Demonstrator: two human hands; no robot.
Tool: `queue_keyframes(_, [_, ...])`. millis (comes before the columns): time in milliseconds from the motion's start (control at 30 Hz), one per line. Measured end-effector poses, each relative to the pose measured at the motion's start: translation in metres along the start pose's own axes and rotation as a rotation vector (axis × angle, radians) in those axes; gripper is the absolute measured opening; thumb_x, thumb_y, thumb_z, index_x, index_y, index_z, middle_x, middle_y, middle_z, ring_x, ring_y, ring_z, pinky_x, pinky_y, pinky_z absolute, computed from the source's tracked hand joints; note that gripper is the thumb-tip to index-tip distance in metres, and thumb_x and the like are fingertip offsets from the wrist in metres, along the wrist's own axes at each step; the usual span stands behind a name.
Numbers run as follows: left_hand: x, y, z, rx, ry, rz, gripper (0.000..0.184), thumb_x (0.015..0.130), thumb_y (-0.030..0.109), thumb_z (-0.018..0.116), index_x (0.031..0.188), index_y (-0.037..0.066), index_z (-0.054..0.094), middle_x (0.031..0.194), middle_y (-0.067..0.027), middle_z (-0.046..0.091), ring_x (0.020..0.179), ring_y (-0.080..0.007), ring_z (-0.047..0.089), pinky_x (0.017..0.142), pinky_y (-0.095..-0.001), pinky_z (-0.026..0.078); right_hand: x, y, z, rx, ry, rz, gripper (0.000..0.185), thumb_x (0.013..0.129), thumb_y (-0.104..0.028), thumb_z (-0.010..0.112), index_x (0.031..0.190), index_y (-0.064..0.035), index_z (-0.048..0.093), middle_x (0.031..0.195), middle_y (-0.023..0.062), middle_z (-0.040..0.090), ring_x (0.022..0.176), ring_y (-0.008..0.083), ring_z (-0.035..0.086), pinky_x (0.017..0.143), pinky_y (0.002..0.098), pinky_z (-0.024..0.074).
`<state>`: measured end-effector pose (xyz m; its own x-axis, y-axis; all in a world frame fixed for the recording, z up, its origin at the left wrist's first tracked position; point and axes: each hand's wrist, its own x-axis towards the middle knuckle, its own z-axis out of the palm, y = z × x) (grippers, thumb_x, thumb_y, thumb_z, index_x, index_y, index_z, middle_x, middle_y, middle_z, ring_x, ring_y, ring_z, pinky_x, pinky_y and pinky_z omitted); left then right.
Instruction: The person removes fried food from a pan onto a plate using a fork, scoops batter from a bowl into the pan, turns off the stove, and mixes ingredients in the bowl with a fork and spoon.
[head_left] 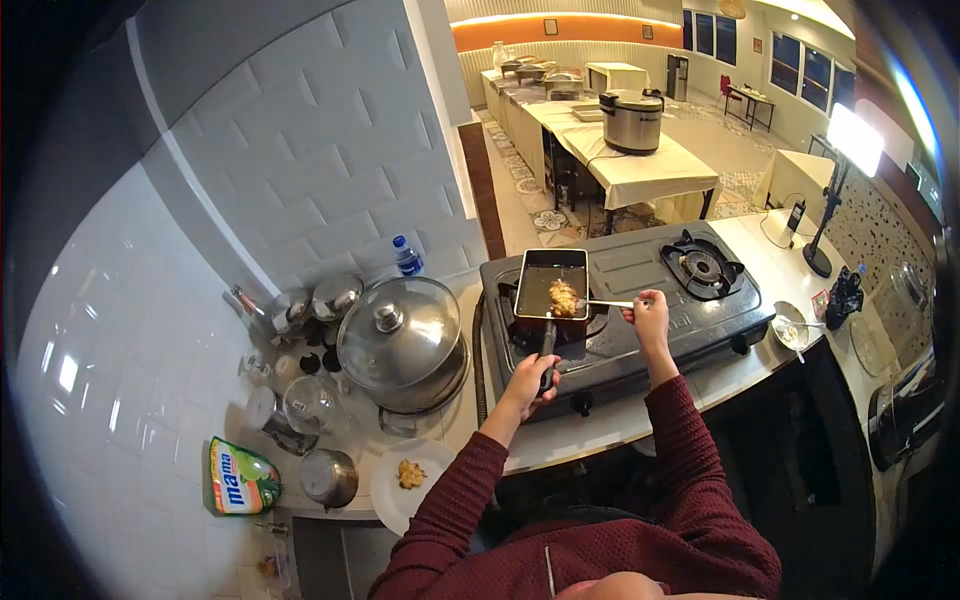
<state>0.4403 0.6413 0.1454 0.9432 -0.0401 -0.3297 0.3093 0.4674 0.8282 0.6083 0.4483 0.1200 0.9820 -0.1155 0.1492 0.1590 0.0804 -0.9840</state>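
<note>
My left hand [528, 385] is closed around the black handle of a rectangular frying pan [537, 283] over the left burner of the gas stove. A browned fritter [563, 297] lies in the right part of the pan. In my right hand [649, 315] is a slim silver utensil [610, 303], its far end at the fritter; whether it is a spoon or a fork I cannot tell. A second fritter [411, 474] rests on a white plate [388, 505] to the left of my left forearm.
Left of the stove [625, 270] stands a large lidded pot [400, 340], with several jars and small pots behind it. The right burner [702, 264] carries no pan. A small bowl [790, 325] and a lamp [826, 215] stand on the right. Beyond the counter is a rice cooker [631, 122].
</note>
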Motion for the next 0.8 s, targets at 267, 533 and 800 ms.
queue_keyframes(267, [0.003,0.004,-0.017,0.046,-0.001,0.023,0.029,0.085,0.024,0.049,0.104,0.002,0.049,0.066,-0.0053,0.053,0.041,-0.0111,0.045,0.033,-0.0201,0.03,-0.003,0.0,0.0,0.037,-0.009,-0.004,0.011,0.085,-0.001,0.048,0.094,-0.0012,0.041,0.07,0.0127,0.06,0.055,0.0144,0.06,0.049,0.0231,0.0493])
queue_keyframes(533, [0.0,0.0,-0.025,0.02,-0.013,0.007,0.04,0.087,0.037,0.043,0.106,0.002,0.049,0.073,-0.0111,0.059,0.043,-0.0156,0.052,0.031,-0.0199,0.033,-0.008,0.001,-0.001,0.057,0.002,0.01,0.011,0.085,-0.001,0.049,0.094,-0.0014,0.042,0.07,0.0116,0.059,0.055,0.0142,0.059,0.049,0.023,0.0492])
queue_keyframes(800, [-0.078,0.015,-0.055,0.329,0.024,-0.236,0.062,0.087,0.055,0.034,0.115,0.0,0.042,0.087,-0.0194,0.059,0.055,-0.024,0.062,0.04,-0.0241,0.046,-0.01,0.001,0.002,0.063,0.005,-0.003,0.011,0.085,-0.002,0.049,0.095,-0.0009,0.043,0.074,0.0103,0.057,0.056,0.0147,0.06,0.049,0.023,0.0497])
